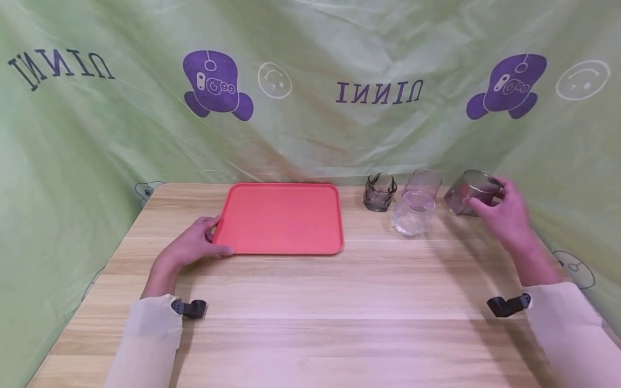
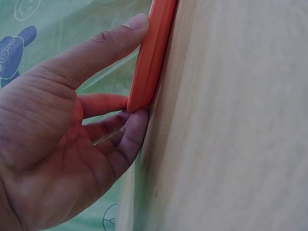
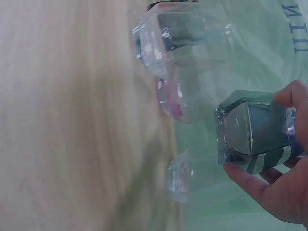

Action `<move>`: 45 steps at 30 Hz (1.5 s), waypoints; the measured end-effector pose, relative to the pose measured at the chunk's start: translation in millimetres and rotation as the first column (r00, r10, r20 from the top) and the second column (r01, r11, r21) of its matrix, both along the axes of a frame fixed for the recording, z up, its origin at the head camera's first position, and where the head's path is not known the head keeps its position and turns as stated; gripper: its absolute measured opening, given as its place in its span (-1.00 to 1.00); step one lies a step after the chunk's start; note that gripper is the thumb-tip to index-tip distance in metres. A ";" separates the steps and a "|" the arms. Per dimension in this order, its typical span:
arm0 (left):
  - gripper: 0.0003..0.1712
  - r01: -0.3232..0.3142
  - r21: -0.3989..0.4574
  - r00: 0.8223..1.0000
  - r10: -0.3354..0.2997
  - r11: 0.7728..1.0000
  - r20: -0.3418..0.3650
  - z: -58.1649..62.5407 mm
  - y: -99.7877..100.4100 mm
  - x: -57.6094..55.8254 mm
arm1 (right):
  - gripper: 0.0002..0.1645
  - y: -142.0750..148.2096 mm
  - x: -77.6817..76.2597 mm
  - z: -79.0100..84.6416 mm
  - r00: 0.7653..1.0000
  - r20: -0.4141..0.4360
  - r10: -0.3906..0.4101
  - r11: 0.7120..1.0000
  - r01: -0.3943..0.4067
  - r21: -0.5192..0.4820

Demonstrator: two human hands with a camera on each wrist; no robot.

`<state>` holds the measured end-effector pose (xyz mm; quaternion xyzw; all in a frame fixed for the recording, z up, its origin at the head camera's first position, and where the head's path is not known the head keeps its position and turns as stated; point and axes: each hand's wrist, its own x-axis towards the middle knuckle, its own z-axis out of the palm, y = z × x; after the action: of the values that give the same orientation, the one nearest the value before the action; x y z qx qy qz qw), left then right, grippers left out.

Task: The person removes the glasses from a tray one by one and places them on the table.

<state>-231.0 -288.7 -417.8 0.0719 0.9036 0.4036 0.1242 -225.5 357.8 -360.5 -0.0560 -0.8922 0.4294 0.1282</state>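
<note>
A red rectangular tray point(image 1: 278, 218) lies flat toward the back left of the table. My left hand point(image 1: 196, 242) grips its near left corner, the thumb along the front rim and the fingers at the left side; the left wrist view has the tray's edge point(image 2: 151, 57) between them. On the right, my right hand point(image 1: 506, 213) holds a grey-tinted glass point(image 1: 468, 188) by its side. In the right wrist view this angular glass point(image 3: 255, 125) is tilted and off the table, thumb on one side and fingers on the other.
Left of the held glass stand a clear glass point(image 1: 412, 218), a taller clear glass point(image 1: 427, 180) behind it and a small dark faceted glass point(image 1: 380, 192). Another clear glass point(image 3: 180, 178) shows past the held one. A green printed curtain point(image 1: 310, 134) borders the wooden table point(image 1: 310, 307).
</note>
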 end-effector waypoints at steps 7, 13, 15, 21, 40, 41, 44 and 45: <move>0.25 -0.005 0.006 1.000 0.005 1.000 0.005 0.7 0.1 0.0 | 0.00 5.8 3.0 -16.1 0.999 0.048 0.010 1.000 -0.011 0.024; 0.26 -0.007 0.000 1.000 0.007 1.000 0.008 0.8 0.0 0.8 | 0.01 5.9 3.8 -27.2 0.997 0.075 0.020 1.000 -0.022 0.021; 0.26 -0.010 -0.005 1.000 0.010 1.000 0.013 0.9 0.1 1.1 | 0.00 5.9 3.5 -30.4 0.997 0.075 0.021 0.999 -0.023 0.031; 0.26 -0.014 -0.010 1.000 0.014 1.000 0.014 0.9 0.6 1.9 | -0.01 8.6 4.5 -36.7 0.996 0.083 0.030 0.999 -0.033 0.031; 0.27 0.002 -0.016 1.000 -0.002 1.000 -0.008 -0.9 -2.0 1.1 | 0.03 8.0 4.6 -43.3 0.991 0.107 0.084 0.996 -0.087 0.021; 0.27 0.004 -0.013 1.000 -0.004 1.000 -0.010 -1.4 -2.0 0.9 | 0.03 8.1 4.3 -43.3 0.990 0.108 0.086 0.996 -0.088 0.021; 0.26 0.007 -0.003 1.000 -0.007 1.000 -0.014 -2.7 -1.9 -0.5 | 0.04 9.0 4.0 -42.8 0.990 0.114 0.084 0.996 -0.088 0.029; 0.26 0.006 -0.001 1.000 -0.006 1.000 -0.015 -2.9 -1.7 -1.0 | 0.04 9.4 3.9 -42.5 0.990 0.117 0.084 0.996 -0.088 0.030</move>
<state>-232.0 -290.4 -420.7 0.0777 0.9045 0.4022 0.1188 -221.6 367.2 -403.0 -0.0401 -0.9071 0.4149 0.0586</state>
